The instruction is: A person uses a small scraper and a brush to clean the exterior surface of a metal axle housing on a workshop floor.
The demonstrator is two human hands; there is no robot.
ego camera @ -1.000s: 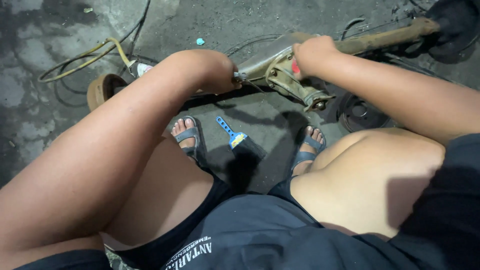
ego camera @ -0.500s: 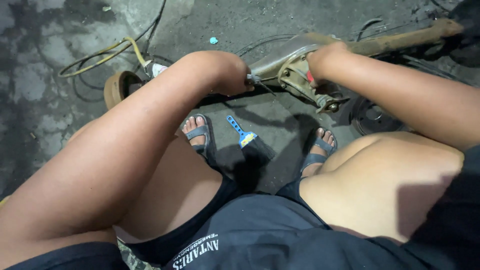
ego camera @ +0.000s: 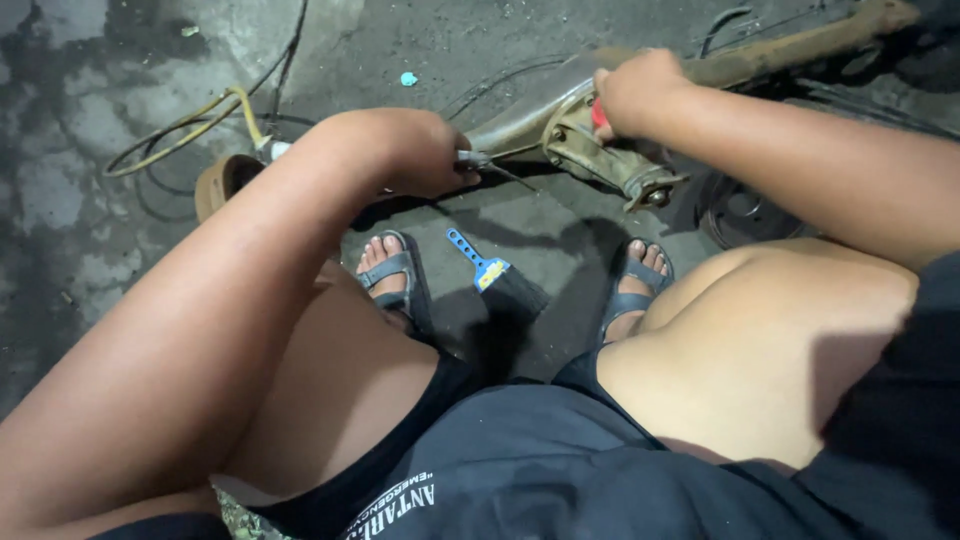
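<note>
While I sit low over the concrete floor (ego camera: 90, 230), my dark shorts and bare knees fill the near part of the view, and my feet in grey sandals (ego camera: 395, 272) rest flat below them. Between the sandals lies a blue-handled brush (ego camera: 487, 270), apart from both feet. Just past my knee my left hand (ego camera: 420, 152) is closed in a tight grip on a thin metal tool (ego camera: 490, 165), whose tip points toward the rusty metal part (ego camera: 600, 160). My right hand (ego camera: 635, 92) rests on top of that part, its grip wrapped around something red (ego camera: 597, 113); I cannot tell what it is. The part lies on the floor and joins a long brown pipe (ego camera: 790, 55) running off to the right. Farther left, a yellow cable (ego camera: 215, 120) loops over the floor beside a round brown disc (ego camera: 225, 180).
</note>
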